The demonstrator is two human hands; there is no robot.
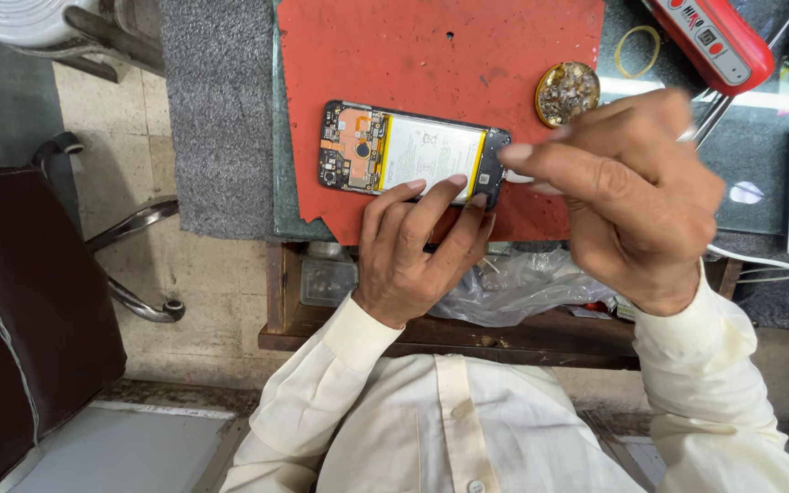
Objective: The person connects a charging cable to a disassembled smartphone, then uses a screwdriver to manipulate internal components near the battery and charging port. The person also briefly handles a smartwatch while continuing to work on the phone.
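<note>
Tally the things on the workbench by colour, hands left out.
Red: 2, the mat and the tool
Black: 1, the opened phone
Brass: 1, the round tin
Yellow: 1, the rubber band
White: 1, the cable
Total: 6

- A person seen from above, wearing a pale cream, long-sleeved shirt that fills the frame from 5 to 7 o'clock.
- A button placket runs down the middle of the shirt front at 6 o'clock, with two small round buttons in the same cream colour showing.
- The left hand (417, 251) emerges from a plain cream cuff, closed snug at the wrist, just below centre.
- The right hand (627, 196) emerges from a matching cuff at 4 o'clock; that sleeve looks loose and softly creased.
- A thin light-coloured ring shows on one finger of the right hand.
</note>
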